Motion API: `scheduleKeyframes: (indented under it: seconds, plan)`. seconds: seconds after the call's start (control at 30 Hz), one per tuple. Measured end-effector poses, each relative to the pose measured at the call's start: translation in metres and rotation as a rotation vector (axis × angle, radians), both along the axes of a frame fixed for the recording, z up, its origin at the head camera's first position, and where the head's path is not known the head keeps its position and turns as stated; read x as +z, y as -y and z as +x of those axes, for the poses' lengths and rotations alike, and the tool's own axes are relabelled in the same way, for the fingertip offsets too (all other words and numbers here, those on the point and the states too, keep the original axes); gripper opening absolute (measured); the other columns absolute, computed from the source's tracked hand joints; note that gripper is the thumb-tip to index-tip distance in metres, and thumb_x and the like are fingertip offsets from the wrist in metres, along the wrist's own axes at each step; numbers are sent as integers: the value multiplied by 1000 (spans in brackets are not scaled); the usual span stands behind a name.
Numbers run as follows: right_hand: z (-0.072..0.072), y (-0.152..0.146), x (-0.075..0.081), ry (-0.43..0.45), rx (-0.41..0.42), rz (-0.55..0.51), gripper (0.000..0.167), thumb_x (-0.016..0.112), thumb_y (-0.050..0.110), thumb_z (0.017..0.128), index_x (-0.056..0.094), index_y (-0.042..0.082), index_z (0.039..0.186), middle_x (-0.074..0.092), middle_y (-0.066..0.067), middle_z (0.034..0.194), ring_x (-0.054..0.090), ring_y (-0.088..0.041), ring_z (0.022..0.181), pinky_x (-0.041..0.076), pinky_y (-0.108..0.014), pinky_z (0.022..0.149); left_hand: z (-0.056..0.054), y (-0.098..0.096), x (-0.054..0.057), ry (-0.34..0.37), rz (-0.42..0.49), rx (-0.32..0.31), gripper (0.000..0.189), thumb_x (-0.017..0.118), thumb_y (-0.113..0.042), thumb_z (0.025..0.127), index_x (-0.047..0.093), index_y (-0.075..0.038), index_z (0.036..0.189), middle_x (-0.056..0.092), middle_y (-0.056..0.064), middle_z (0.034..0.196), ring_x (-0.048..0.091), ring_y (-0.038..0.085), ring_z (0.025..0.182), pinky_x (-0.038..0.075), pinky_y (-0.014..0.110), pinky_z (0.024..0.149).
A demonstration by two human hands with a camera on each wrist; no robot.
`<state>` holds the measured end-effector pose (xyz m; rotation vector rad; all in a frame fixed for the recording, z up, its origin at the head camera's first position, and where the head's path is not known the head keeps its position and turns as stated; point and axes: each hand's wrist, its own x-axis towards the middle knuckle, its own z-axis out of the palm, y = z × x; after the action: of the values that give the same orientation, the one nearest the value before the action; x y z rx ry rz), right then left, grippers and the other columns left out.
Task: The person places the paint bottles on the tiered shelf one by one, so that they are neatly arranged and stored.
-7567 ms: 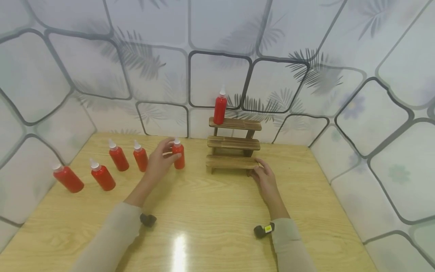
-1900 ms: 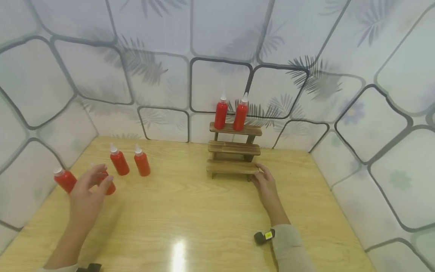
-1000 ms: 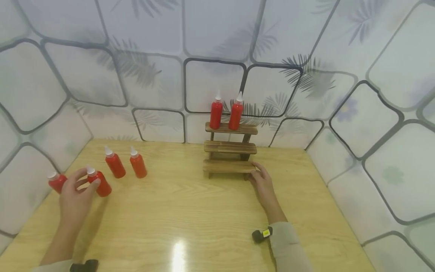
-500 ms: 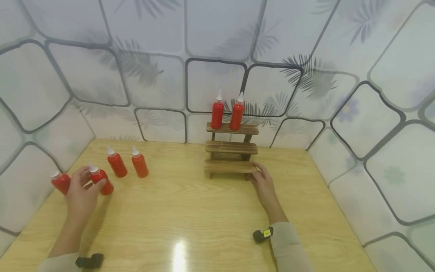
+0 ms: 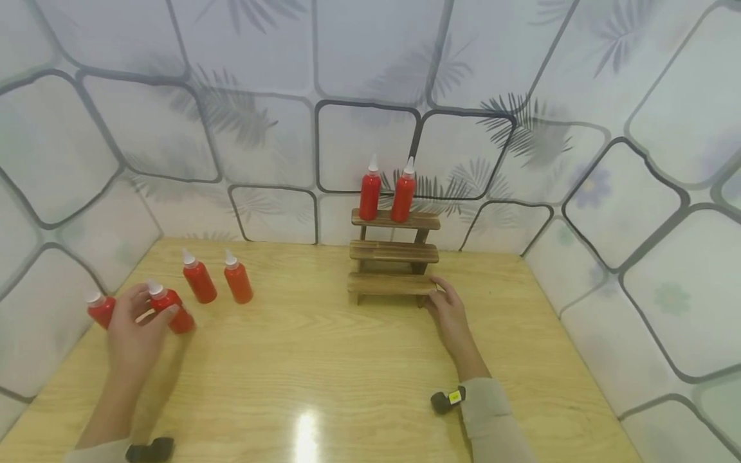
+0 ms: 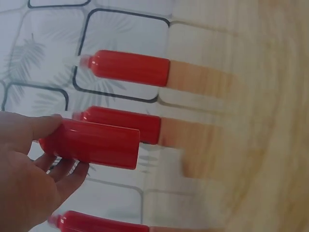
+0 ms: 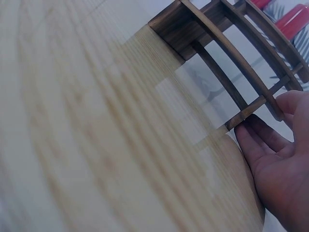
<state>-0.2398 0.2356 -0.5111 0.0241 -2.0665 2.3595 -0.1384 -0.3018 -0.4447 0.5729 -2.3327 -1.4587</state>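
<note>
Left fingers have curled (thumb opposite) round bottle.

In the head view, leftmost red bottle partly hidden, both sleeves cut off below.

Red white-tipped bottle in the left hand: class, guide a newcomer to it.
Start at the left side of the pale wooden table. Near the standing red bottles, the left hand holds the red white-tipped bottle, the only one gripped.
</note>
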Motion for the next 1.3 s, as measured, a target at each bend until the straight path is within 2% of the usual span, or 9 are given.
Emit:
scheduleKeyframes:
  seconds: [0.13,0.23,0.43,0.63,0.87,1.0,1.13,1.23,1.3]
  plan:
    - [-2,4,-1,3,7,-16,45,49,15,106,41,9,150,46,-22,142,52,-37,133,46,-31,111,10,-3,12,-36,-13,-23,61,67,-24,97,39,-22,152,45,9,156,51,7,123,46,3,91]
    - [-1,5,1,18,14,3,45,50,17,106,41,11,150,46,-21,142,52,-36,134,46,-30,111,13,-8,20,-73,1,-61,60,68,-23,97,40,-24,150,49,3,151,51,0,117,46,2,88]
    - [4,1,4,26,24,48,48,50,23,106,39,15,152,38,-17,153,46,-33,141,42,-32,114,9,-27,35,-123,28,-176,64,69,-23,96,39,-22,153,53,-3,141,50,-2,114,47,3,85]
    - [4,-2,5,26,44,43,49,50,24,107,37,14,153,36,-16,155,45,-32,141,42,-31,114,3,-52,41,-232,32,-288,54,71,-15,94,49,-19,144,57,-18,124,55,-1,110,47,3,86]
    - [3,-4,4,32,38,37,48,49,23,107,37,13,153,35,-16,155,45,-33,141,41,-31,115,-11,-85,48,-229,37,-429,56,73,-17,94,48,-13,144,58,-12,127,58,-4,107,50,8,87]
    - [3,0,3,37,22,12,47,50,20,106,39,13,152,43,-19,147,49,-33,137,43,-31,113,-17,-100,53,-221,35,-456,59,73,-17,93,47,-12,146,60,0,131,58,-4,106,50,9,87]
    - [2,2,3,40,21,11,48,51,20,106,39,13,152,45,-19,146,51,-32,136,45,-29,111,-25,-112,57,-198,50,-485,60,73,-18,94,46,-14,147,58,14,138,61,8,112,52,13,89]
    - [3,0,3,36,21,26,48,51,23,106,39,15,152,44,-16,148,51,-32,136,45,-27,110,-35,-123,58,-192,71,-529,58,73,-18,93,48,-14,145,57,13,139,59,23,122,55,27,97]
    - [4,-2,3,29,30,32,48,50,24,106,38,15,152,42,-16,149,50,-32,137,45,-27,111,-42,-131,58,-186,90,-559,58,74,-18,93,48,-15,144,57,13,140,56,31,127,53,40,104]
